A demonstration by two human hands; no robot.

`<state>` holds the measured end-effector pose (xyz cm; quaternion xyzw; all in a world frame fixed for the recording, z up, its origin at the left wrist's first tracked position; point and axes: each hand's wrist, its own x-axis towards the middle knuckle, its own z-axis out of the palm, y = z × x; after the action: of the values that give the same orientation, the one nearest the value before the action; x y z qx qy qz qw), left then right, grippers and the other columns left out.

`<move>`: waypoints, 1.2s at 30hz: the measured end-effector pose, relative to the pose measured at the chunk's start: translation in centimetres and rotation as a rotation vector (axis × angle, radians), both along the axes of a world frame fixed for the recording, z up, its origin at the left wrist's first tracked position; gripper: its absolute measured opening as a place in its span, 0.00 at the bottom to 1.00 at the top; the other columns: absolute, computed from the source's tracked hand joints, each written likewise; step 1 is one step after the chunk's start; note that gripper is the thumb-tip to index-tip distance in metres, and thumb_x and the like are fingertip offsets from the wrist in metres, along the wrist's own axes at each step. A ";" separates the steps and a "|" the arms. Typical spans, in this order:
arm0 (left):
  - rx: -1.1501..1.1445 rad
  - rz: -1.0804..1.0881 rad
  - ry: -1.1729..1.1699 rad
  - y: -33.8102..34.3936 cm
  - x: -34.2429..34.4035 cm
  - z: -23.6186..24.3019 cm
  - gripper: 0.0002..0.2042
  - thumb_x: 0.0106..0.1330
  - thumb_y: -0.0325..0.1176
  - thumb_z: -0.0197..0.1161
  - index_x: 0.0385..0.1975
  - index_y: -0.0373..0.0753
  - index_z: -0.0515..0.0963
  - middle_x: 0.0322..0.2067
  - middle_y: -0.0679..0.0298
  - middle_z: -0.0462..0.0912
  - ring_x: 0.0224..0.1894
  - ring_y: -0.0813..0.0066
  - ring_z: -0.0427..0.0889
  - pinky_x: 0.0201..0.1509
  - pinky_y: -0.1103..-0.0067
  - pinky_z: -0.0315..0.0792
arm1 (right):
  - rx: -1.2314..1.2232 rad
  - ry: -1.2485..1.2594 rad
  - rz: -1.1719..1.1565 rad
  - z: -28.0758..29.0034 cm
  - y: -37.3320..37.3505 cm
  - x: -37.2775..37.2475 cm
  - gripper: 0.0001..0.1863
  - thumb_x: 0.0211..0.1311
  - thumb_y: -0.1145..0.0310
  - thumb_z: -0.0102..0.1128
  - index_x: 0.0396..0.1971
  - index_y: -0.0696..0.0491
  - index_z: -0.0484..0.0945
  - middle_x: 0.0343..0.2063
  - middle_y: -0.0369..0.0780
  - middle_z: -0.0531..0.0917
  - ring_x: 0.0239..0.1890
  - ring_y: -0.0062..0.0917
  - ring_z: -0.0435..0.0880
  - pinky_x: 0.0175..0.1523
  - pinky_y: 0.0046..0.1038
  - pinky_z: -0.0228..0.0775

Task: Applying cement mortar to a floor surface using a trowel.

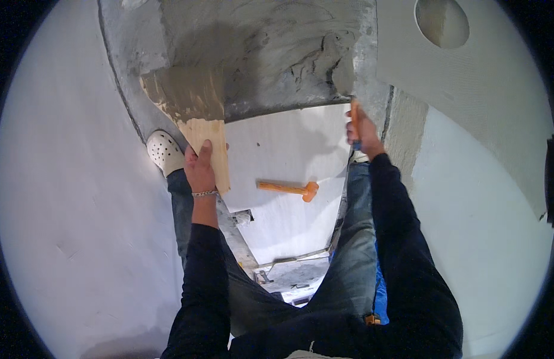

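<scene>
My left hand (pixel 201 170) grips a pale wooden board (pixel 214 139) by its near end, thumb on top. Grey-brown mortar coats the board's far part, which reaches over the wet mortar bed (pixel 259 60). On the right, my right hand (pixel 366 134) is closed round the orange handle of a trowel (pixel 356 116). The trowel's blade is hard to make out against the grey at the bed's near right corner. Between my arms, an orange mallet (pixel 289 188) lies on a large white tile (pixel 277 155) whose far edge borders the mortar.
Walls close in on both sides; the right one (pixel 462 90) has a grey coating and a round hole (pixel 442 23). My white clog (pixel 164 152) stands by the left wall. A small pale object (pixel 243 218) lies at the tile's left edge.
</scene>
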<state>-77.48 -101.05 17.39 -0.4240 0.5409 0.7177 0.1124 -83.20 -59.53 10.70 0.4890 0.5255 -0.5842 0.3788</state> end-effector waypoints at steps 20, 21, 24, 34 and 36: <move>0.061 0.039 0.027 0.2 -0.5 -0.9 0.14 0.68 0.36 0.58 0.47 0.34 0.73 0.32 0.56 0.84 0.29 0.71 0.84 0.29 0.80 0.77 | 0.906 0.698 0.832 -1.9 -8.8 -2.5 0.36 0.69 0.38 0.35 0.37 0.62 0.75 0.22 0.49 0.79 0.17 0.38 0.78 0.25 0.38 0.70; 0.056 0.014 -0.010 -0.2 -0.3 -0.9 0.13 0.68 0.34 0.58 0.47 0.33 0.73 0.33 0.55 0.84 0.29 0.70 0.84 0.30 0.79 0.77 | 0.923 0.667 0.889 -2.9 -9.5 -3.6 0.38 0.70 0.39 0.34 0.42 0.65 0.75 0.26 0.56 0.81 0.22 0.46 0.81 0.30 0.42 0.73; 0.025 -0.007 -0.031 -1.3 -0.7 0.8 0.13 0.68 0.35 0.58 0.47 0.33 0.73 0.31 0.55 0.84 0.28 0.70 0.84 0.29 0.79 0.76 | 0.583 0.156 0.496 -1.9 -10.8 -4.8 0.39 0.69 0.37 0.33 0.38 0.64 0.75 0.20 0.52 0.80 0.19 0.42 0.80 0.28 0.40 0.72; 0.017 -0.038 0.069 -0.1 -3.1 4.1 0.13 0.67 0.33 0.59 0.45 0.32 0.73 0.33 0.54 0.83 0.30 0.68 0.84 0.31 0.78 0.78 | 0.398 0.052 0.072 6.5 -14.5 3.2 0.36 0.66 0.34 0.38 0.32 0.58 0.70 0.13 0.39 0.70 0.08 0.27 0.70 0.13 0.31 0.63; -0.002 -0.069 0.066 -0.5 -3.4 5.4 0.13 0.66 0.33 0.60 0.46 0.32 0.73 0.34 0.54 0.83 0.31 0.66 0.85 0.31 0.77 0.78 | 0.622 0.234 0.576 7.4 -15.9 4.7 0.33 0.70 0.40 0.34 0.35 0.60 0.71 0.25 0.55 0.82 0.26 0.46 0.84 0.33 0.44 0.75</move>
<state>-80.90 -101.52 22.78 -0.3813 0.5592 0.7265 0.1188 -78.48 -75.40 18.09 0.3440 0.8305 -0.3203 0.2989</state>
